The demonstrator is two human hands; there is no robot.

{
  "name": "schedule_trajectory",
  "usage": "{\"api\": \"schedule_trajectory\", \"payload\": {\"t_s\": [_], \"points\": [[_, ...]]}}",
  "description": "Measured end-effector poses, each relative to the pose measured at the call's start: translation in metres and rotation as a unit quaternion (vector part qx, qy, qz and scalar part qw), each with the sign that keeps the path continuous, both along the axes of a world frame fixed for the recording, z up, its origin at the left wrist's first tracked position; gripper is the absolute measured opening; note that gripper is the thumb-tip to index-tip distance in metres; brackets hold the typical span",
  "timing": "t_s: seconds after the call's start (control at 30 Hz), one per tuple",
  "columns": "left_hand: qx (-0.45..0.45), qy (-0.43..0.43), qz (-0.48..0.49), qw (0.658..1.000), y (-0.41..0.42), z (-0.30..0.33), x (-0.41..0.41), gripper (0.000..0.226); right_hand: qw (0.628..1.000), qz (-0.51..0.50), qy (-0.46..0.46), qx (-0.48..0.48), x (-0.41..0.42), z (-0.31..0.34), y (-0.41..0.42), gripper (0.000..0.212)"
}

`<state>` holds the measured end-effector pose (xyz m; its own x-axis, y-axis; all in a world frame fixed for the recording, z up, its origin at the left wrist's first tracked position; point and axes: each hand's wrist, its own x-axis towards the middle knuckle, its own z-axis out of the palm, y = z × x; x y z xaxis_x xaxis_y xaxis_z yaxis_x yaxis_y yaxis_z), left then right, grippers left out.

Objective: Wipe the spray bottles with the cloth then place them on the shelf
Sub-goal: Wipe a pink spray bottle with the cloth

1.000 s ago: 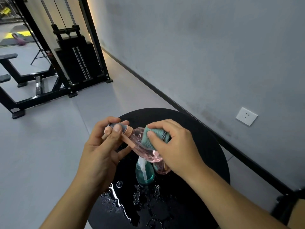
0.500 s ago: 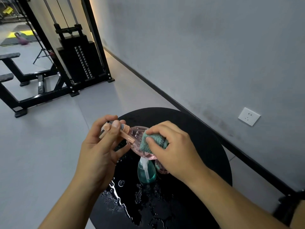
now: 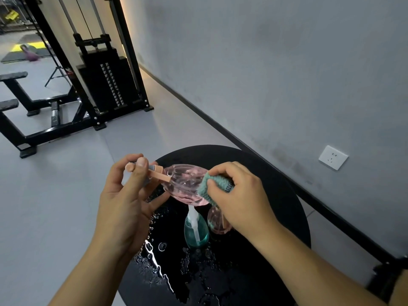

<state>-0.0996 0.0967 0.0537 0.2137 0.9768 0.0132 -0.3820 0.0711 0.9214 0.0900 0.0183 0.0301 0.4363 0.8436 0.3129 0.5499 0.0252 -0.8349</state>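
Note:
A clear pink spray bottle [image 3: 184, 184] lies on its side in the air above a round black table [image 3: 276, 195]. My left hand [image 3: 128, 202] pinches its peach spray head. My right hand [image 3: 238, 195] grips a folded teal cloth [image 3: 207, 188] and presses it against the bottle's base end. Below them a teal spray bottle [image 3: 196, 230] with a white pump stands on the table. A second pink bottle [image 3: 217, 221] stands beside it, partly hidden by my right hand.
Water drops and puddles [image 3: 154, 261] cover the table's near left part. A grey wall with a white socket [image 3: 333, 157] runs along the right. A black cable weight machine [image 3: 103, 80] and benches stand on the grey floor at the far left.
My right hand has slid the cloth along the pink bottle from its middle toward its base, uncovering more of the body. My left hand keeps its hold on the spray head.

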Motion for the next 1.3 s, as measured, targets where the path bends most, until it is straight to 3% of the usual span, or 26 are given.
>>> {"api": "schedule_trajectory", "payload": {"t_s": [0.07,0.23,0.43,0.6,0.8,0.9,1.3], "points": [[0.000,-0.002,0.001,1.000,-0.001,0.000,0.002,0.011,1.000,-0.019,0.001,-0.007,0.002,-0.001,0.000,0.010],[-0.001,0.007,0.001,1.000,-0.005,-0.001,0.005,0.011,0.995,0.064,-0.071,0.027,-0.008,0.000,-0.002,0.012],[-0.010,0.006,0.023,1.000,0.002,-0.001,0.001,0.010,1.000,-0.011,-0.015,-0.007,0.004,-0.002,0.001,0.011],[-0.015,0.025,0.029,0.999,-0.001,-0.003,0.004,0.014,0.996,0.075,-0.048,0.007,-0.001,0.001,-0.003,0.011],[-0.047,-0.003,0.052,0.998,0.002,0.000,0.001,0.009,0.998,-0.004,0.068,-0.005,0.005,0.002,0.000,0.011],[-0.062,-0.004,0.063,0.996,0.003,-0.001,0.003,0.020,0.997,0.000,0.075,-0.012,0.000,0.002,-0.002,0.010],[-0.073,0.018,0.114,0.991,0.006,-0.002,0.013,0.031,0.995,0.014,0.085,0.056,-0.002,0.005,-0.005,0.015]]}}
